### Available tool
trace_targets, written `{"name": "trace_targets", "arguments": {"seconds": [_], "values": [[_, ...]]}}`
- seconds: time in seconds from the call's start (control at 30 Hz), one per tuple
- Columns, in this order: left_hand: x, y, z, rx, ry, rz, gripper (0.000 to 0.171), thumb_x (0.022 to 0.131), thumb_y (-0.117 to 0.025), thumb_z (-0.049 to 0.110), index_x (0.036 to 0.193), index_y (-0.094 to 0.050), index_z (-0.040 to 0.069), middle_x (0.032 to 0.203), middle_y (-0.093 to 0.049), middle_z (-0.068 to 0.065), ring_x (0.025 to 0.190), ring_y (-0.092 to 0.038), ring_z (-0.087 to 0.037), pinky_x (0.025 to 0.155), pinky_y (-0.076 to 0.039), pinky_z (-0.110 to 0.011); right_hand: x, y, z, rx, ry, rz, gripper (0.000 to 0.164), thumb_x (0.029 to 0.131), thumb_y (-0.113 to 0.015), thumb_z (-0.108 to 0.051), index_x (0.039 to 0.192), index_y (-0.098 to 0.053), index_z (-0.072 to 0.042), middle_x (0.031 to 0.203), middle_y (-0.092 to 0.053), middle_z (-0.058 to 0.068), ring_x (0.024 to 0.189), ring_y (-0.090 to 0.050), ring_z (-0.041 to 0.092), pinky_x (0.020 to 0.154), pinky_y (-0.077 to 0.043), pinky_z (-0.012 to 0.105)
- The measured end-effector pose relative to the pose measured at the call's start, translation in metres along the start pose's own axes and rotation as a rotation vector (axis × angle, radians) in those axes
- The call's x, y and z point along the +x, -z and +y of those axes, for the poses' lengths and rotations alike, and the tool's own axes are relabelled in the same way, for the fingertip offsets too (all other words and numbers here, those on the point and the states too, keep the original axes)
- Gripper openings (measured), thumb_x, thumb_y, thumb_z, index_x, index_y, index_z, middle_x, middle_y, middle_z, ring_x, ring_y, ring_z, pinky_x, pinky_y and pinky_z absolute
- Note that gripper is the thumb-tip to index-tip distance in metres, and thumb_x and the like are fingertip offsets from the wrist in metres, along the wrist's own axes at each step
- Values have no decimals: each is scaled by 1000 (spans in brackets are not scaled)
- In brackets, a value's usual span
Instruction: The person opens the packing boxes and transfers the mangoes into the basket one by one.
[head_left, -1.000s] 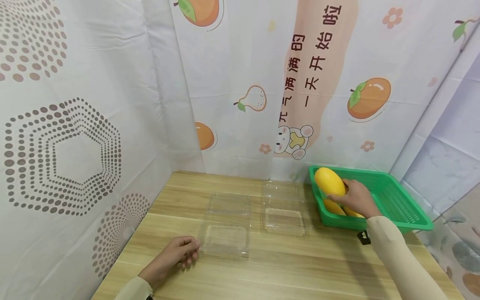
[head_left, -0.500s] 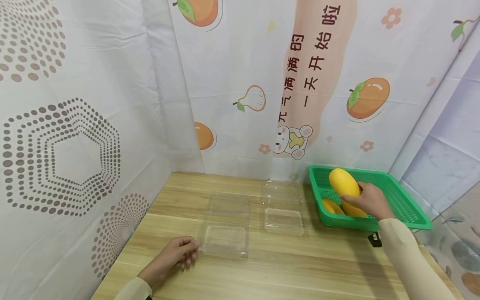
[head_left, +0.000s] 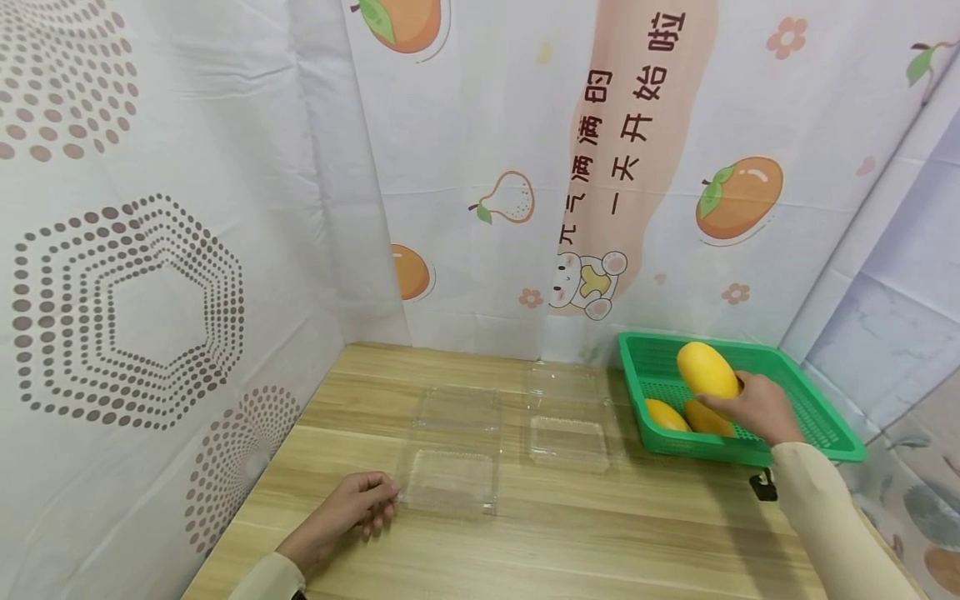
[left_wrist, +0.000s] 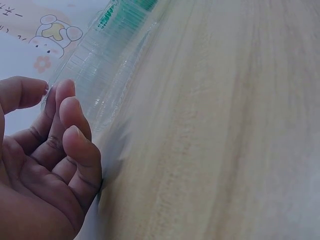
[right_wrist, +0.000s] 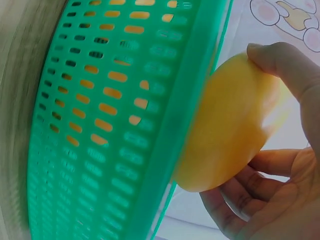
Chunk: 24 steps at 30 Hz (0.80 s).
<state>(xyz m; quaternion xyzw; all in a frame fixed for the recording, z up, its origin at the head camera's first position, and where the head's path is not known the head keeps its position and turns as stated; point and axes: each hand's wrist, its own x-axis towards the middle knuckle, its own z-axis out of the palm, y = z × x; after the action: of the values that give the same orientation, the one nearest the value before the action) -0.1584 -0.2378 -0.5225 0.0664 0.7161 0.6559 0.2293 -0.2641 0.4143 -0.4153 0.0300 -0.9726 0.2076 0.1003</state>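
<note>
Above the green slotted basket (head_left: 840,442), my right hand (head_left: 765,408) grips a yellow mango (head_left: 703,368), thumb on one side and fingers on the other. In the right wrist view the mango (right_wrist: 230,120) partly sits behind the basket's rim. Two more mangoes, one by the left wall (head_left: 666,415) and one beside it (head_left: 707,419), lie inside the basket. My left hand (head_left: 348,512) rests on the table and pinches the left edge of an opened clear plastic clamshell box (head_left: 452,482). The left wrist view shows thumb and index finger meeting at the box's corner (left_wrist: 100,85).
Another opened clear clamshell box (head_left: 568,440) lies between the first box and the basket. Printed curtains (head_left: 465,275) enclose the wooden table (head_left: 555,550) at the back and sides. A small black item (head_left: 763,485) shows at my right wrist.
My right hand has carried the mango rightward over the basket, uncovering more of the two mangoes below. My left hand and both boxes have stayed put.
</note>
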Motion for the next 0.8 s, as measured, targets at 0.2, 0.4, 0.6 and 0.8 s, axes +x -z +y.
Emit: {"name": "trace_targets", "arguments": {"seconds": [0.2,0.4,0.6,0.8], "values": [[1,0,0,7,0,6,38,106,-59,30,105,-64,-7,85,-66,-5,66,-54,-11,54,-48,-21,-3,2,9,-19,-29,0,61,89,-76,-53,96,-60,6,72,-59,8,62,-50,23,52,-40,35],[1,0,-1,0,0,7,37,106,-59,30,105,-64,-7,84,-66,-4,65,-54,-11,53,-47,-21,-7,4,21,-25,-46,0,61,90,-75,-51,95,-60,7,72,-59,9,63,-49,24,52,-39,35],[1,0,-1,-2,2,11,37,106,-59,29,104,-64,-8,84,-66,-5,65,-54,-11,53,-47,-21,-12,5,34,-30,-76,3,56,90,-75,-50,90,-59,4,70,-56,8,62,-48,23,52,-38,35],[1,-1,-1,9,3,28,37,106,-60,29,103,-64,-7,83,-66,-5,65,-55,-11,53,-47,-21,-15,5,46,-47,-102,-3,61,91,-73,-54,93,-61,5,71,-56,8,63,-49,24,52,-38,35]]}}
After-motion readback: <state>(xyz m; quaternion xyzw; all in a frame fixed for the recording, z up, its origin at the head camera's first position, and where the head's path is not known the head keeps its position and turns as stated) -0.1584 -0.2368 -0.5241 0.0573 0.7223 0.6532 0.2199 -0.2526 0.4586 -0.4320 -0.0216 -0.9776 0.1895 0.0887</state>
